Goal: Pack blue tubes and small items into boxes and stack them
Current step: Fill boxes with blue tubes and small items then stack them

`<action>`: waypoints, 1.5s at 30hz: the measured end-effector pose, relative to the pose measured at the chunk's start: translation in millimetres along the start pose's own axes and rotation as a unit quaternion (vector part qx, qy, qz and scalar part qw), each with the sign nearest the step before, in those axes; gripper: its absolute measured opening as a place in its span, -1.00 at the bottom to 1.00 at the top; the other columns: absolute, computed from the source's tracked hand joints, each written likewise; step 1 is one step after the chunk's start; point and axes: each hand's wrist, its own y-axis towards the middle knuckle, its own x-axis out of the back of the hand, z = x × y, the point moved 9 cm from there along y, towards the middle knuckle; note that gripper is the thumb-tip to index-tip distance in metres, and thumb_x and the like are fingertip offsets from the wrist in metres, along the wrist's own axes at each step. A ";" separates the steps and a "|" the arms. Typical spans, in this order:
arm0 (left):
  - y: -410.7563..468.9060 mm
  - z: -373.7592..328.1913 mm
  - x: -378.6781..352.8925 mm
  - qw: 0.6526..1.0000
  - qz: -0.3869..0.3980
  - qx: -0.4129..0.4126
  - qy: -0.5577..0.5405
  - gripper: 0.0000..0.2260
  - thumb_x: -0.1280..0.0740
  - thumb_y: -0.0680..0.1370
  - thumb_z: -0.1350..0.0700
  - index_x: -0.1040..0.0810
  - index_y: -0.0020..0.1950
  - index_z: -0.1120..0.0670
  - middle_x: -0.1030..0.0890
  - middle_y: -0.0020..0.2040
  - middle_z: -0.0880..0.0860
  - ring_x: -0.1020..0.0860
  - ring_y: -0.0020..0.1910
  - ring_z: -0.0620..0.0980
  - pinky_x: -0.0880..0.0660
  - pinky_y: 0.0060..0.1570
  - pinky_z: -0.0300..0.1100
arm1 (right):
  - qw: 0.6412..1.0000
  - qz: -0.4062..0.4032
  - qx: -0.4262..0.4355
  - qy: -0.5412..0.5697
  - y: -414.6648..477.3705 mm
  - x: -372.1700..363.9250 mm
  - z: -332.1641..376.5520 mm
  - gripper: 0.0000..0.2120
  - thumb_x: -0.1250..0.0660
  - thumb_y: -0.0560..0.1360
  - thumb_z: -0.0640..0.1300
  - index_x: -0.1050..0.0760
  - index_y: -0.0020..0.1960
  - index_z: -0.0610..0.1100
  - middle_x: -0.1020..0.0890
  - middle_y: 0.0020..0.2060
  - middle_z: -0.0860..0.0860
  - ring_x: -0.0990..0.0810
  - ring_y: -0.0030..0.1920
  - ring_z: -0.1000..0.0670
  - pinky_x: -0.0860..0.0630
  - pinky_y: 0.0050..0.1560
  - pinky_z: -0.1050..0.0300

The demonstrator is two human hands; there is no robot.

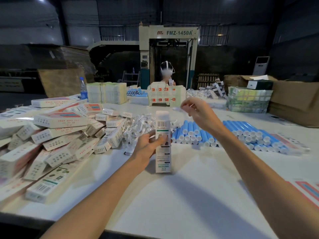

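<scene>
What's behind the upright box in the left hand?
Behind it, clear plastic packets; blue tubes just to the right. The box and left hand hide where the two piles meet.

The box [162, 140] gripped in the left hand [146, 145] is matt printed cardboard. The packet [177, 109] pinched by the right hand [198, 112] looks like clear film, though blurred. Under the right hand, the tubes [189, 130] are smooth blue plastic with white caps. Beyond the left hand, the bags [139, 123] are crinkled glossy film. The table [172, 195] is smooth, white and faintly shiny.
</scene>
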 end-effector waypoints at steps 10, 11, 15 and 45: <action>-8.0 -3.8 -11.8 1.000 0.012 0.009 -0.011 -0.60 -0.54 0.53 0.06 -0.64 0.36 0.08 -0.76 0.15 0.14 -0.72 0.17 0.14 -0.62 0.12 0.02 | 0.950 0.154 0.072 -0.261 19.4 -34.6 48.3 -0.86 -0.26 0.67 -0.27 -0.60 0.08 -0.22 -0.60 0.06 -0.08 -0.59 0.03 -0.06 -0.58 0.13 0.01; -8.0 -4.1 -11.4 1.000 0.010 0.007 -0.008 -0.62 -0.54 0.54 0.06 -0.65 0.35 0.07 -0.76 0.14 0.14 -0.73 0.16 0.14 -0.62 0.11 0.02 | 0.948 0.159 0.073 -0.266 20.0 -37.1 47.3 -0.87 -0.28 0.66 -0.27 -0.61 0.10 -0.22 -0.62 0.08 -0.08 -0.60 0.04 -0.06 -0.58 0.15 -0.01; -9.0 -6.1 -13.7 1.000 0.020 -0.002 0.001 -0.63 -0.52 0.57 0.07 -0.64 0.37 0.10 -0.75 0.14 0.17 -0.73 0.16 0.16 -0.64 0.11 0.01 | 0.972 0.152 0.041 -0.177 24.0 -41.7 43.1 -0.77 -0.43 0.60 -0.17 -0.52 0.23 -0.15 -0.62 0.08 -0.01 -0.60 0.07 -0.01 -0.59 0.07 0.10; -4.6 -10.8 -7.8 0.998 0.006 -0.050 -0.042 -0.44 -0.58 0.53 0.17 -0.40 0.44 -0.05 -0.72 0.18 0.25 -0.69 0.16 0.33 -0.67 0.08 0.10 | 0.961 -0.031 -0.050 0.271 -62.9 -76.4 -17.9 -0.58 -0.38 0.66 -0.15 -0.43 0.49 -0.02 -0.72 0.07 -0.03 -0.69 0.00 0.07 -0.64 -0.06 0.15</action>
